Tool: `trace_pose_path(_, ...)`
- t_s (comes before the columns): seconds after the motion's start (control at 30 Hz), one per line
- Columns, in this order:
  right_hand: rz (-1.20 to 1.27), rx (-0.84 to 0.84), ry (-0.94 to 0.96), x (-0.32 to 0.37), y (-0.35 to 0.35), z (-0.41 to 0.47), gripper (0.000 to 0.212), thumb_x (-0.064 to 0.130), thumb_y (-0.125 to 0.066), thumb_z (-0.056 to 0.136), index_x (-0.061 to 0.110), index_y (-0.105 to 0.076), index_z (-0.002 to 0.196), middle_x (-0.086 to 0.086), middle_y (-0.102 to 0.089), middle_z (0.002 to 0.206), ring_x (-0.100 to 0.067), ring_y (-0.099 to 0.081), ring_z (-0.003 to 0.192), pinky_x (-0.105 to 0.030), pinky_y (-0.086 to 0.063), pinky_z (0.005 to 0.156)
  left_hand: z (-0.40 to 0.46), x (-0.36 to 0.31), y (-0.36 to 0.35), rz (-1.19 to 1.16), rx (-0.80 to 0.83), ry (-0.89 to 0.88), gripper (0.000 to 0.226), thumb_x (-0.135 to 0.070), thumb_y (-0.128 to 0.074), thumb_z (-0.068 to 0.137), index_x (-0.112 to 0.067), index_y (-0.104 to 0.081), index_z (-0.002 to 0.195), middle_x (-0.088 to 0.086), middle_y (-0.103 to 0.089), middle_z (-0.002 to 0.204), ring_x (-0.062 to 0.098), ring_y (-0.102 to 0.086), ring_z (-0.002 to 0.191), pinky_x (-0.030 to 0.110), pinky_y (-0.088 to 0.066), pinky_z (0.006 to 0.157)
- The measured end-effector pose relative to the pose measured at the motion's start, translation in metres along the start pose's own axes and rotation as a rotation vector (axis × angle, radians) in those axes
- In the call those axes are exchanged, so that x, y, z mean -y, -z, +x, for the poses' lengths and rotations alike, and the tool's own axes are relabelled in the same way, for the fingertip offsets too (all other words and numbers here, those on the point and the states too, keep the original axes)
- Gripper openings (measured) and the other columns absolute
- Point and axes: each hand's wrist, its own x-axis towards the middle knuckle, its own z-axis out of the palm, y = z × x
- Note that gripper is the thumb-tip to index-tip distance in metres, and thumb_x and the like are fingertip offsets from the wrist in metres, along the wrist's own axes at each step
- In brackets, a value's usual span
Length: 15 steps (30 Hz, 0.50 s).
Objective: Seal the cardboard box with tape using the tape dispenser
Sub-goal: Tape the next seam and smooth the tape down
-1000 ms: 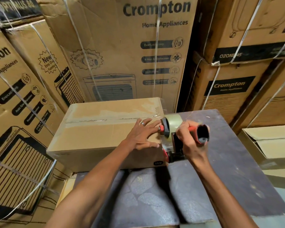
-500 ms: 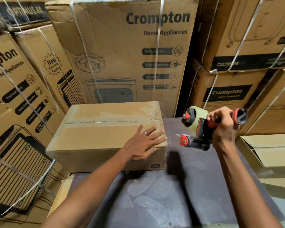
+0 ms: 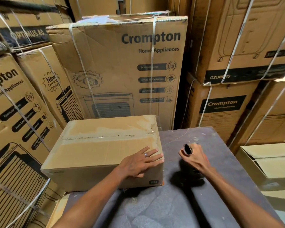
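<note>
While our left hand lies flat on the near right corner of the cardboard box, fingers straight and spread, with a ring on one finger, our right hand is curled round the handle of the tape dispenser just to the right of the box. We see only the dark open end of that handle above the fingers and a blurred dark mass below the hand; the roll itself we cannot make out.

We find the box closed, its flaps meeting along a seam that runs left to right across the top, with a strip of clear tape over it. What is inside we cannot tell. It sits on the left part of the table, its left end reaching past the table's edge.

At the far right we see another carton, lower than the table, with its flaps open; its contents are hidden from us.

We work on a dark grey top, scuffed and blotched with pale marks. Around us stand tall printed cartons bound with pale plastic straps, stacked close behind and to both sides; several read "Crompton Home Appliances".
</note>
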Motion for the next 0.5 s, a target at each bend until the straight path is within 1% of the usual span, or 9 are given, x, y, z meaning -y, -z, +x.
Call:
trace_pose_path(0.07, -0.16, 0.126, 0.066, -0.008, -0.01, -0.005, 0.039, 0.04, -0.062, 0.079, 0.009, -0.047, 0.062, -0.009, -0.052, 0.056, -0.018, -0.041, 0.051, -0.041, -0.039, 0.054, -0.002, 0.001, 0.0, 0.014, 0.005, -0.015, 0.113, -0.019, -0.076, 0.076, -0.021, -0.002, 0.161, 0.003, -0.006, 0.17, 0.028, -0.001, 0.155, 0.047, 0.008, 0.124)
trace_pose_path(0.13, -0.291, 0.277, 0.089, -0.018, -0.022, -0.009, 0.039, 0.048, -0.049, 0.077, 0.011, -0.05, 0.066, -0.007, -0.059, 0.062, -0.025, -0.053, 0.057, -0.042, -0.042, 0.057, -0.003, 0.0, -0.001, -0.026, -0.073, -0.003, 0.102, -0.017, -0.071, 0.082, -0.018, -0.008, 0.161, 0.004, -0.011, 0.169, 0.025, -0.006, 0.155, 0.043, 0.007, 0.126)
trace_pose_path(0.17, -0.343, 0.347, 0.101, -0.023, -0.027, -0.013, 0.04, 0.051, -0.043, 0.077, 0.012, -0.051, 0.067, -0.008, -0.063, 0.067, -0.029, -0.059, 0.063, -0.041, -0.043, 0.059, -0.003, -0.003, -0.001, -0.099, -0.149, 0.038, 0.09, -0.019, -0.066, 0.089, -0.018, -0.013, 0.161, 0.005, -0.018, 0.168, 0.024, -0.013, 0.155, 0.042, 0.002, 0.126)
trace_pose_path(0.23, -0.455, 0.418, 0.167, -0.034, -0.041, -0.016, 0.044, 0.054, -0.039, 0.081, 0.014, -0.055, 0.071, -0.009, -0.069, 0.078, -0.033, -0.065, 0.075, -0.04, -0.045, 0.063, -0.002, -0.005, 0.006, -0.316, -0.238, 0.23, 0.069, -0.035, -0.048, 0.101, -0.025, -0.016, 0.161, 0.0, -0.022, 0.167, 0.017, -0.018, 0.154, 0.042, -0.007, 0.127)
trace_pose_path(0.3, -0.532, 0.487, 0.207, -0.039, -0.049, -0.022, 0.041, 0.051, -0.041, 0.082, 0.014, -0.059, 0.074, -0.009, -0.071, 0.086, -0.035, -0.066, 0.084, -0.04, -0.043, 0.065, 0.002, -0.006, 0.014, -0.414, -0.187, 0.411, 0.063, -0.052, -0.031, 0.104, -0.035, -0.01, 0.161, -0.009, -0.012, 0.168, 0.011, -0.006, 0.156, 0.041, 0.0, 0.127)
trace_pose_path(0.37, -0.589, 0.58, 0.244, -0.037, -0.057, -0.027, 0.035, 0.04, -0.04, 0.076, 0.014, -0.063, 0.079, -0.011, -0.073, 0.094, -0.037, -0.066, 0.092, -0.038, -0.039, 0.065, 0.009, -0.004, 0.017, -0.426, -0.104, 0.511, 0.064, -0.062, -0.019, 0.102, -0.038, -0.008, 0.16, -0.013, -0.001, 0.167, 0.009, 0.007, 0.155, 0.04, 0.009, 0.125)
trace_pose_path(0.4, -0.603, 0.616, 0.257, -0.04, -0.062, -0.029, 0.038, 0.037, -0.036, 0.072, 0.014, -0.065, 0.082, -0.012, -0.073, 0.097, -0.038, -0.065, 0.094, -0.037, -0.04, 0.067, 0.013, -0.003, 0.018, -0.426, -0.073, 0.556, 0.064, -0.064, -0.016, 0.102, -0.038, -0.007, 0.16, -0.015, 0.003, 0.167, 0.009, 0.009, 0.155, 0.041, 0.01, 0.125)
trace_pose_path(0.47, -0.605, 0.648, 0.272, -0.043, -0.072, -0.032, 0.049, 0.039, -0.028, 0.068, 0.014, -0.068, 0.083, -0.013, -0.073, 0.096, -0.04, -0.065, 0.093, -0.038, -0.041, 0.07, 0.021, -0.001, 0.021, -0.394, -0.031, 0.654, 0.064, -0.061, -0.012, 0.103, -0.035, -0.003, 0.161, -0.018, 0.009, 0.165, 0.012, 0.01, 0.155, 0.043, 0.011, 0.124)
trace_pose_path(0.5, -0.616, 0.673, 0.271, -0.042, -0.075, -0.032, 0.047, 0.039, -0.031, 0.067, 0.014, -0.068, 0.083, -0.013, -0.073, 0.095, -0.04, -0.065, 0.093, -0.039, -0.042, 0.071, 0.025, -0.001, 0.021, -0.372, -0.016, 0.692, 0.064, -0.059, -0.013, 0.103, -0.033, -0.002, 0.161, -0.018, 0.01, 0.165, 0.013, 0.009, 0.155, 0.043, 0.009, 0.125)
